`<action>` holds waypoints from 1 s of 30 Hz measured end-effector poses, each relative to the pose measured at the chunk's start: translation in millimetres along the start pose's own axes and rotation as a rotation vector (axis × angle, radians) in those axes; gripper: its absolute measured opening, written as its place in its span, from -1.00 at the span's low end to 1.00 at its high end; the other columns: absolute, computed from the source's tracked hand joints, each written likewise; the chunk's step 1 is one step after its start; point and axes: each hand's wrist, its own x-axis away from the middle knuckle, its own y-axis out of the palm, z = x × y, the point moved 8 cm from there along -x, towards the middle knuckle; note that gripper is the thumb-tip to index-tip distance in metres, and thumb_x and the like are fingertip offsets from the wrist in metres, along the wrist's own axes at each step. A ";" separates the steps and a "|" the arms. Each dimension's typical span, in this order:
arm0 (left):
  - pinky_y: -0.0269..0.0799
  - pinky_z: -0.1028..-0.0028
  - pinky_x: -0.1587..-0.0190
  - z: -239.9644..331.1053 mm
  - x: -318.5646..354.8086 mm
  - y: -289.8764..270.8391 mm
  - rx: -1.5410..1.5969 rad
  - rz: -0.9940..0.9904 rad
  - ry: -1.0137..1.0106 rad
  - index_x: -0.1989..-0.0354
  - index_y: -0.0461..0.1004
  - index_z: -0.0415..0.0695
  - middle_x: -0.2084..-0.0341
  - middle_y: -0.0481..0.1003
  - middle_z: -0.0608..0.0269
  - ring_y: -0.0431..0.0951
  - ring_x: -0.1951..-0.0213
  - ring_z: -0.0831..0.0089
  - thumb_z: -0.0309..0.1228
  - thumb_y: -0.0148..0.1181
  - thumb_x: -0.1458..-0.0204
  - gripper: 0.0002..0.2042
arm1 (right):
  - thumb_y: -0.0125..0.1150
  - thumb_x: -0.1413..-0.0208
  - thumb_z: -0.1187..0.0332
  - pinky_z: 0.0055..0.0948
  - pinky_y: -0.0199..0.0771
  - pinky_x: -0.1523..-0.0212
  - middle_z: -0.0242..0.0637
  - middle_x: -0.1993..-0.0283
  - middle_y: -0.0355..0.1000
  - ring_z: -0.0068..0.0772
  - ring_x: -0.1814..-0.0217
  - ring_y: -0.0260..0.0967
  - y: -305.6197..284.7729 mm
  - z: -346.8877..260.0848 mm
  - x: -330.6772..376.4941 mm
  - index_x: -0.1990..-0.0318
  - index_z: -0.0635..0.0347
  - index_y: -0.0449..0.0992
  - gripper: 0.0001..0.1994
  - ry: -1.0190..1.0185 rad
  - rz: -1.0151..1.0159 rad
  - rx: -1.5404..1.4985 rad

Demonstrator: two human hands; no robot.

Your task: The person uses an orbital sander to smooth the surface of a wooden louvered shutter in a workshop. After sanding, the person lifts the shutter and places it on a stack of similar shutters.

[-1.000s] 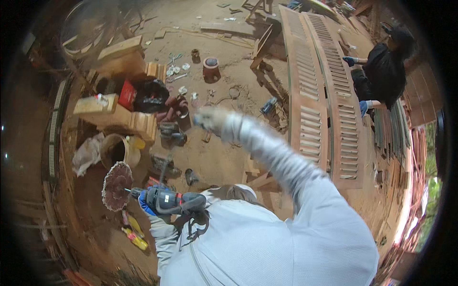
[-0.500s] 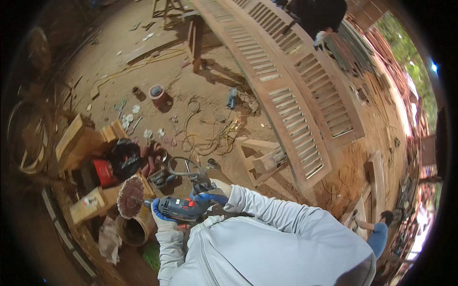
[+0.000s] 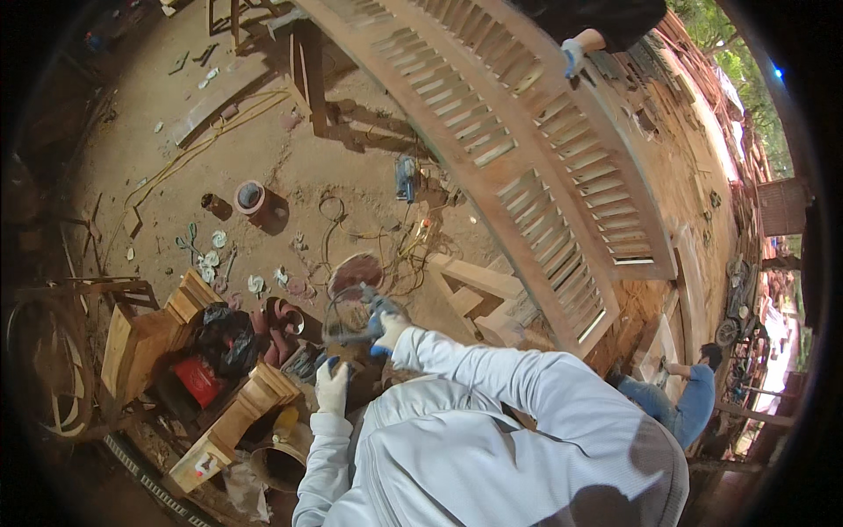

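An angle grinder (image 3: 349, 323) with a round reddish-brown sanding disc (image 3: 355, 273) is held in front of my chest, blurred by motion. My right hand (image 3: 387, 327), in a white and blue glove, grips it at the side just behind the disc. My left hand (image 3: 332, 383), gloved the same way, is closed around the dark rear end of the tool. Both arms are in white long sleeves. Below the tool lies the dirt floor with loose cables (image 3: 406, 248).
Long louvred wooden panels (image 3: 527, 176) rest on wooden trestles (image 3: 474, 290) to the right; another person's gloved hand (image 3: 575, 56) is on them. A person in blue (image 3: 687, 400) crouches lower right. Wooden boxes (image 3: 140, 334), a black bag (image 3: 226, 338), a small bucket (image 3: 250, 197) and a blue power tool (image 3: 406, 176) lie about.
My right arm, stretched out a second ago, has come back onto the grinder. The grinder moved from my left side to in front of me, and my view swung toward the louvred panels.
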 end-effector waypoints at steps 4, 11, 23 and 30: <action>0.08 0.10 -0.31 -14.5 -6.3 0.4 -0.749 -0.274 -0.035 -0.20 0.35 0.00 -0.24 0.24 -0.06 0.15 -0.30 0.00 0.07 0.21 0.08 -0.33 | 0.59 0.47 0.25 -0.24 0.47 0.10 -0.11 0.16 0.51 -0.20 0.17 0.44 17.8 76.2 -81.5 0.10 0.24 0.44 -0.34 0.134 -0.023 -0.331; -0.06 -0.05 -0.35 -28.6 -68.3 10.5 -1.036 -0.644 -0.179 -0.37 0.14 0.16 -0.40 -0.03 0.00 -0.06 -0.40 -0.03 0.16 0.19 0.09 -0.19 | 0.20 -0.02 0.11 -0.04 0.48 0.01 -0.04 0.00 0.48 0.02 0.08 0.45 47.5 191.0 -222.4 0.06 0.01 0.49 -0.65 0.501 -0.090 -0.303; -0.07 -0.10 -0.33 -62.2 -101.9 -4.2 -1.137 -0.735 -0.242 -0.37 0.15 0.15 -0.41 -0.09 -0.07 -0.06 -0.38 -0.13 0.13 0.24 0.10 -0.19 | 0.25 0.15 0.32 -0.18 0.20 -0.30 -0.26 -0.27 0.19 0.06 -0.29 0.14 95.3 283.7 -408.0 -0.12 -0.09 0.41 -0.46 0.447 0.068 0.075; -0.07 -0.08 -0.34 -92.7 -104.2 -6.5 -1.121 -0.759 -0.285 -0.36 0.16 0.16 -0.40 -0.07 -0.06 -0.05 -0.38 -0.10 0.13 0.25 0.11 -0.19 | 0.35 0.03 0.43 -0.16 0.38 0.23 -0.44 0.14 0.45 -0.37 0.06 0.37 109.4 339.0 -396.0 0.09 -0.04 0.48 -0.68 0.495 0.384 -1.365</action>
